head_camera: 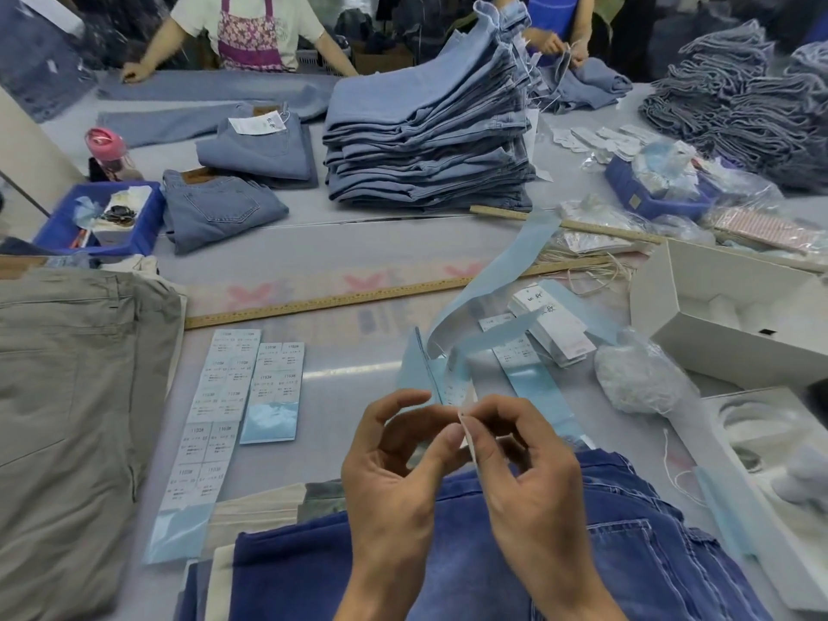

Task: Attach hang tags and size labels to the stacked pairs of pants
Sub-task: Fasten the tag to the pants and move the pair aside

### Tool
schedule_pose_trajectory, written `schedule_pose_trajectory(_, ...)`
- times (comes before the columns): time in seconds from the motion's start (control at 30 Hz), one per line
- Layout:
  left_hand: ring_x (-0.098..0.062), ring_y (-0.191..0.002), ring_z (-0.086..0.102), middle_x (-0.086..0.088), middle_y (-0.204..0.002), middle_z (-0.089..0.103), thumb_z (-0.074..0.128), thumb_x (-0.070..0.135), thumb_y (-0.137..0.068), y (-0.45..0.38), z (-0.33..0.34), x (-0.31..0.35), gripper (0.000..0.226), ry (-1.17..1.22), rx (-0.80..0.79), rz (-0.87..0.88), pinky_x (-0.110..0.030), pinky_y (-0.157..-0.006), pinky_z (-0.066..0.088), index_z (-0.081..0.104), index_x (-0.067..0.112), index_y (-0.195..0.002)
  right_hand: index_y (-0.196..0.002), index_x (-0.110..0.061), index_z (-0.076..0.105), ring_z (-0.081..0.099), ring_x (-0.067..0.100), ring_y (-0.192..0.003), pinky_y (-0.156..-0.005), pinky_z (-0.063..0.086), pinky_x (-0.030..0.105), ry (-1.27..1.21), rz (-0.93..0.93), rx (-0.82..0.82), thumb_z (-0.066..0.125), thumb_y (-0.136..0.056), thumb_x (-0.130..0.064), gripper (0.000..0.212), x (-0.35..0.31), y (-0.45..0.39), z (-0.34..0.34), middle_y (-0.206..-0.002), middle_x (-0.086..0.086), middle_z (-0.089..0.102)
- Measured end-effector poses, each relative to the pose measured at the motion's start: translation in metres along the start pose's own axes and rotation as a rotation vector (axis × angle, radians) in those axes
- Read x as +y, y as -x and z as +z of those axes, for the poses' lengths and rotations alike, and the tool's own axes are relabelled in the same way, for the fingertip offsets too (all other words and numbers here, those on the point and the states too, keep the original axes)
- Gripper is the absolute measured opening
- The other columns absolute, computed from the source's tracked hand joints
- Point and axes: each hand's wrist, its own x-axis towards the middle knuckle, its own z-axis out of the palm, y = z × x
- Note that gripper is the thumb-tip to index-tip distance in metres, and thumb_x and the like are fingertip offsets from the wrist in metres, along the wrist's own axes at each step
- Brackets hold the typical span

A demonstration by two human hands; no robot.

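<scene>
My left hand (394,459) and my right hand (524,459) meet above dark blue jeans (448,566) at the near table edge. Both pinch a small white size label (466,430) at the end of a long pale blue backing strip (488,289) that curls up and away toward the back right. Sheets of printed size labels (224,396) lie flat to the left of my hands. A pile of white hang tags (551,324) sits behind my right hand. Khaki pants (67,396) lie at the left.
A wooden ruler (313,302) crosses the table's middle. A tall stack of light jeans (430,141) stands behind it, folded jeans (219,208) and a blue bin (103,217) at left. White boxes (735,307) and a bag (640,378) sit at right. Two people work at the far side.
</scene>
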Motion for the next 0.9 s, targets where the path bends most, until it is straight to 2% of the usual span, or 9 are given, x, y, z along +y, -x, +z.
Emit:
schedule_pose_trajectory(0.1,-0.027,-0.088,0.075,-0.013,-0.090,0.076,0.084,0.009,-0.075,-0.002,0.000,0.000,0.026,-0.044,0.047,0.029,-0.032,-0.072,0.063,0.073,0.020,-0.095,-0.092,-0.029,0.068,0.070,0.023,-0.083,-0.075,0.059,0.043,-0.068,0.103,-0.018,0.069,-0.092,-0.023,0.006,0.000,0.001,0.002,-0.088,-0.002,0.071)
schedule_pose_trajectory(0.23,-0.029,-0.088,0.074,-0.013,-0.090,0.074,0.080,0.006,-0.079,-0.004,-0.002,-0.001,0.025,-0.083,0.043,0.045,-0.027,-0.073,0.061,0.069,0.021,-0.096,-0.090,-0.028,0.071,0.070,0.014,-0.077,-0.071,0.058,0.029,-0.169,0.181,-0.037,0.071,-0.091,-0.022,0.006,-0.002,0.000,0.002,-0.083,-0.002,0.072)
schedule_pose_trajectory(0.3,-0.027,-0.089,0.073,-0.009,-0.091,0.073,0.078,0.008,-0.083,-0.003,0.001,-0.001,0.025,-0.161,0.047,0.086,-0.025,-0.074,0.060,0.067,0.026,-0.095,-0.093,-0.027,0.072,0.070,0.013,-0.080,-0.073,0.057,0.027,-0.192,0.214,-0.052,0.070,-0.093,-0.022,0.005,-0.003,0.001,0.003,-0.087,-0.002,0.073)
schedule_pose_trajectory(0.37,-0.022,-0.088,0.071,0.001,-0.092,0.071,0.076,0.009,-0.089,-0.005,0.002,0.004,0.026,-0.362,0.041,0.266,-0.023,-0.073,0.058,0.064,0.030,-0.096,-0.104,-0.030,0.070,0.069,0.014,-0.095,-0.083,0.058,0.034,-0.130,0.215,-0.016,0.066,-0.095,-0.023,0.012,-0.003,0.002,0.003,-0.101,-0.007,0.072)
schedule_pose_trajectory(0.43,-0.019,-0.086,0.067,0.009,-0.095,0.067,0.071,0.008,-0.092,-0.011,0.000,0.011,0.020,-0.563,0.015,0.534,-0.022,-0.070,0.055,0.063,0.025,-0.100,-0.120,-0.034,0.063,0.063,0.015,-0.114,-0.096,0.053,0.038,-0.056,0.157,0.094,0.061,-0.099,-0.023,0.024,-0.004,0.003,-0.002,-0.120,-0.012,0.066)
schedule_pose_trajectory(0.53,-0.018,-0.089,0.064,0.001,-0.099,0.066,0.065,0.006,-0.095,-0.020,0.002,0.022,0.012,-0.692,-0.015,0.794,-0.023,-0.072,0.052,0.063,0.015,-0.103,-0.130,-0.023,0.057,0.056,0.022,-0.125,-0.103,0.048,0.036,0.069,-0.065,0.249,0.055,-0.103,-0.014,0.029,-0.007,0.001,-0.012,-0.131,-0.010,0.058)
schedule_pose_trajectory(0.67,-0.019,-0.091,0.066,0.002,-0.100,0.066,0.066,0.003,-0.094,-0.016,0.026,0.031,0.020,-0.650,-0.210,0.791,-0.021,-0.074,0.052,0.064,0.018,-0.106,-0.131,-0.010,0.059,0.055,0.020,-0.129,-0.105,0.046,0.032,0.245,-0.328,0.176,0.062,-0.097,-0.012,0.035,-0.013,0.002,-0.023,-0.131,-0.001,0.059)
schedule_pose_trajectory(0.77,-0.017,-0.090,0.066,0.005,-0.100,0.066,0.068,0.000,-0.091,-0.008,0.043,0.030,0.028,-0.604,-0.316,0.754,-0.019,-0.076,0.051,0.064,0.022,-0.108,-0.127,-0.013,0.063,0.061,0.018,-0.117,-0.097,0.049,0.029,0.262,-0.341,0.167,0.063,-0.096,-0.016,0.031,-0.015,0.006,-0.038,-0.123,-0.008,0.061)
schedule_pose_trajectory(0.9,-0.015,-0.088,0.064,0.010,-0.100,0.063,0.069,0.004,-0.091,0.003,0.057,0.023,0.024,-0.610,-0.383,0.770,-0.028,-0.075,0.053,0.063,0.022,-0.106,-0.118,-0.014,0.071,0.061,0.022,-0.109,-0.090,0.051,0.033,0.367,-0.310,0.217,0.067,-0.094,-0.021,0.025,-0.014,0.015,-0.073,-0.114,-0.001,0.062)
